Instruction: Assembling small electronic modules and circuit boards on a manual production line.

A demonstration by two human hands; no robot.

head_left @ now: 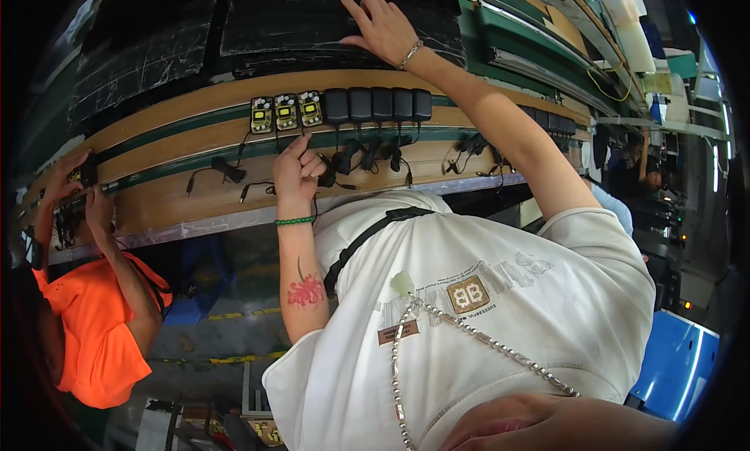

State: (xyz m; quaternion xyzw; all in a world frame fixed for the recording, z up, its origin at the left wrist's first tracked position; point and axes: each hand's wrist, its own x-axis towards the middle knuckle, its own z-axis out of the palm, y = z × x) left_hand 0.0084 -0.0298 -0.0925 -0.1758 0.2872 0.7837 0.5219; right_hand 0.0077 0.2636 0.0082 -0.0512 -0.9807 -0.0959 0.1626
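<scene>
Exposed circuit boards (286,111), just beyond left hand (298,170)

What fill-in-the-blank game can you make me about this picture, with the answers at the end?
1. The left hand has a bracelet at its wrist, and its colour is ____.
2. Near that hand, the number of bare circuit boards in the row is ____.
3. Right beside those boards, the number of closed black adapters is ____.
4. The shirt at the picture's left side is bright ____.

Missing words: green; three; five; orange.
</scene>
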